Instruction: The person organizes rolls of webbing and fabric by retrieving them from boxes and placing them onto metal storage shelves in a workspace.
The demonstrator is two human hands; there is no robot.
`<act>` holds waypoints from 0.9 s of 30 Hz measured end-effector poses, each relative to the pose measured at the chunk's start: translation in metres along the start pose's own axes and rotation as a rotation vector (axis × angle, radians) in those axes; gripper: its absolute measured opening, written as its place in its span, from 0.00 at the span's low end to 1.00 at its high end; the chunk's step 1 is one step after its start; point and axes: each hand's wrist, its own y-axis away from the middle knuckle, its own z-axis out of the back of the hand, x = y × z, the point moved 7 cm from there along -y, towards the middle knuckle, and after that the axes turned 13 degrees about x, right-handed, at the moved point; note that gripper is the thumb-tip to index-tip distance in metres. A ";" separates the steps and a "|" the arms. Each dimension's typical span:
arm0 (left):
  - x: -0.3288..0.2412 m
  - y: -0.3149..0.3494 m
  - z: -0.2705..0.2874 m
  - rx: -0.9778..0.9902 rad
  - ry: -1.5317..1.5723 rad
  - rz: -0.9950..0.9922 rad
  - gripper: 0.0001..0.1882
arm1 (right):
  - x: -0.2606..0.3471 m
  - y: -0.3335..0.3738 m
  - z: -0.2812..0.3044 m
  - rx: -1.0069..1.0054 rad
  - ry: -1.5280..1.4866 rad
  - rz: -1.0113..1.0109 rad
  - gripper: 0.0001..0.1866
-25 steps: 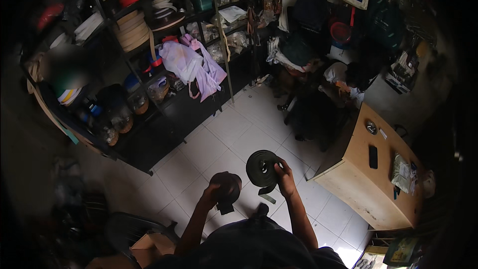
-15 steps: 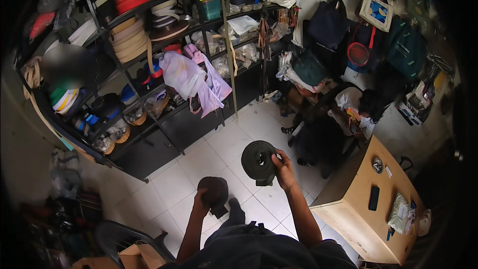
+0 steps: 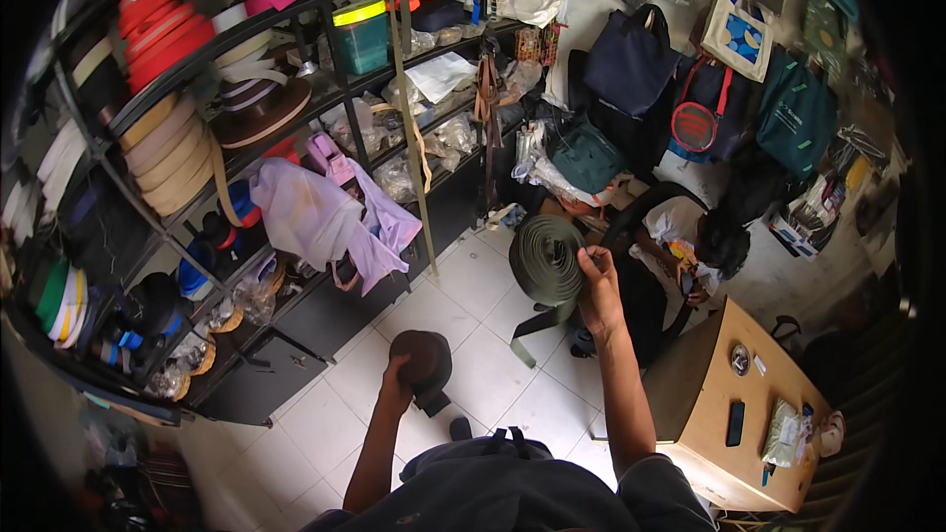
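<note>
My right hand (image 3: 599, 288) grips the right edge of a dark green roll of webbing (image 3: 548, 258), held out in front of me. A loose end of that strap hangs down below the roll. Lower and to the left, my left hand (image 3: 396, 376) is closed on a dark brown roll of webbing (image 3: 424, 363), with a short dark tail dangling under it. The two rolls are apart, both above the tiled floor. My left fingers are partly hidden by the brown roll.
A black shelf rack (image 3: 345, 89) curves along the left, packed with strap rolls and a lilac bag (image 3: 315, 222). At right, a wooden desk (image 3: 705, 414) carries a phone (image 3: 736, 424). Beyond it a person (image 3: 680, 236) sits beneath hanging bags (image 3: 631, 64).
My view has turned right. My right hand has raised the green roll up and to the right, and its loose end now hangs longer. The brown roll stays in my left hand.
</note>
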 end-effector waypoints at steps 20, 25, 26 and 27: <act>-0.103 -0.219 -0.099 -0.059 -0.113 -0.172 0.30 | 0.100 -0.314 0.010 0.236 -0.138 0.008 0.08; -0.131 -0.257 -0.157 -0.119 -0.079 -0.242 0.30 | 0.113 -0.394 -0.013 0.381 -0.234 -0.047 0.08; -0.139 -0.269 -0.169 -0.123 -0.074 -0.245 0.30 | 0.109 -0.406 -0.014 0.384 -0.246 -0.049 0.08; -0.151 -0.280 -0.181 -0.122 -0.071 -0.259 0.29 | 0.105 -0.418 -0.019 0.397 -0.259 -0.045 0.09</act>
